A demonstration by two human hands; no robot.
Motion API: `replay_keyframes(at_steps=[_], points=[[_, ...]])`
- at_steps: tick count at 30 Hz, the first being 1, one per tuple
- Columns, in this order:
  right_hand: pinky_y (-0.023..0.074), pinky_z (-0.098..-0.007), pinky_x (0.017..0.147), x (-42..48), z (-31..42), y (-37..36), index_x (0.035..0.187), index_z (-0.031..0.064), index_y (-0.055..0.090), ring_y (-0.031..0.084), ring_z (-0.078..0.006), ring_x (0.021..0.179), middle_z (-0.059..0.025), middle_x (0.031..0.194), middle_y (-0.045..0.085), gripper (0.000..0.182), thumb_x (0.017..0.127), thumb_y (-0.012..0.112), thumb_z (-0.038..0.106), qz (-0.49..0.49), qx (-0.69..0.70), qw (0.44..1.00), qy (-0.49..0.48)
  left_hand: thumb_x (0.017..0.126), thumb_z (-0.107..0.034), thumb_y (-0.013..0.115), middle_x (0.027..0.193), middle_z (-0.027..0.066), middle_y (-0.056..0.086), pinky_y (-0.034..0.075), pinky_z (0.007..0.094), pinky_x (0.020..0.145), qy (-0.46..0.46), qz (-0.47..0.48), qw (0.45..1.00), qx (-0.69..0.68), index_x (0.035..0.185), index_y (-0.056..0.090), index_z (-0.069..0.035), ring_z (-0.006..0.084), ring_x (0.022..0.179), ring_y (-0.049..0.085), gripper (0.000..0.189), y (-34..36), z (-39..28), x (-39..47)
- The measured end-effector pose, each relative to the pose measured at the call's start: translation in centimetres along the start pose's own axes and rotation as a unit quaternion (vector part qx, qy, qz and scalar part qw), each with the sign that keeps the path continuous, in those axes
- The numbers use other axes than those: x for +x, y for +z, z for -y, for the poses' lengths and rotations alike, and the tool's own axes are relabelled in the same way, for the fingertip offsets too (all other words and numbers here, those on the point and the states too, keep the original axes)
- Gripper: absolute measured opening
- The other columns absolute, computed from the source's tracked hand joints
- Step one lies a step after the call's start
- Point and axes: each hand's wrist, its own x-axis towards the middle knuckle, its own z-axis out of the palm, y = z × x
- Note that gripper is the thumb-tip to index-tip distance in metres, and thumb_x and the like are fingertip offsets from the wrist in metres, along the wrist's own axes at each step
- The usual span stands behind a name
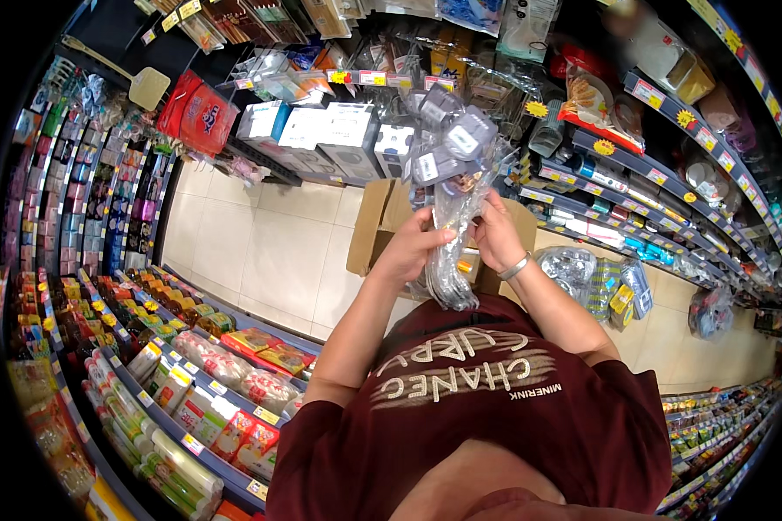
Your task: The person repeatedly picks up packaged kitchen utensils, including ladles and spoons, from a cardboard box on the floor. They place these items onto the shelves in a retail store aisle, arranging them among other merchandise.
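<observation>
A bunch of clear plastic packages with grey tagged heads (453,140) is held upright before me; what is inside them I cannot tell for sure. My left hand (414,244) grips the bundle's lower part from the left, its thumb across the plastic. On the other side, my right hand (497,236), with a metal bangle at the wrist, has its fingers at the bundle's right edge. Shiny rounded ends (455,290) of the bunch hang close to my shirt. Beneath the hands stands an open cardboard box (367,228), partly hidden by them.
Boxed goods (348,133) and hanging packets fill the shelf ahead. Priced shelves (632,179) curve along the right. Plastic-wrapped packs (567,270) lie on the tiled floor (287,244) right of the box. Food shelves (202,384) stand at the lower left.
</observation>
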Motion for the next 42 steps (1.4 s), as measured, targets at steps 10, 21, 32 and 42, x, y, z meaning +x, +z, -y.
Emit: replay_keyframes(at_steps=[10,21,32,42], points=[[0.0350,-0.0323,0.102,-3.0,-2.2,-2.1,0.143,0.0048,0.025,0.039,-0.0189,0.125,-0.0092,0.137,0.040,0.075,0.083,0.069,0.019,0.216,-0.314,0.914,0.140,0.083,-0.004,0.063,0.101,0.0126,0.061,0.054,0.0369,0.078,0.015,-0.145,0.989,-0.015,0.112,0.049,0.002,0.0225,0.087,0.063,0.032,-0.8,1.6,0.9],[0.0427,-0.0290,0.093,-2.0,-1.6,-3.0,0.132,0.0028,0.042,0.053,-0.0150,0.109,-0.0065,0.119,0.056,0.057,0.080,0.063,0.005,0.197,-0.235,0.902,0.305,0.080,-0.014,0.073,0.090,0.0079,0.063,0.048,0.0280,0.065,-0.039,-0.192,0.967,0.160,0.102,0.052,0.000,0.0143,0.075,0.061,0.034,-1.9,2.0,1.1],[0.0414,-0.0307,0.093,-3.3,-3.8,-3.5,0.135,-0.0012,0.034,0.050,-0.0175,0.107,-0.0112,0.123,0.049,0.066,0.078,0.066,0.008,0.153,-0.277,0.918,0.239,0.080,-0.017,0.072,0.096,0.0110,0.063,0.049,0.0318,0.073,0.044,-0.183,0.961,0.200,0.111,0.054,0.004,0.0170,0.085,0.060,0.042,-2.8,4.0,0.0],[0.0411,-0.0220,0.070,-2.9,-1.3,-2.9,0.108,0.0061,0.055,0.052,-0.0060,0.078,0.0024,0.088,0.057,0.037,0.093,0.055,0.039,0.171,-0.321,0.892,0.270,0.076,-0.007,0.060,0.104,0.0170,0.058,0.050,0.0337,0.074,0.031,-0.191,0.959,0.209,0.113,0.052,0.003,0.0258,0.084,0.061,0.040,-2.2,3.8,0.4]])
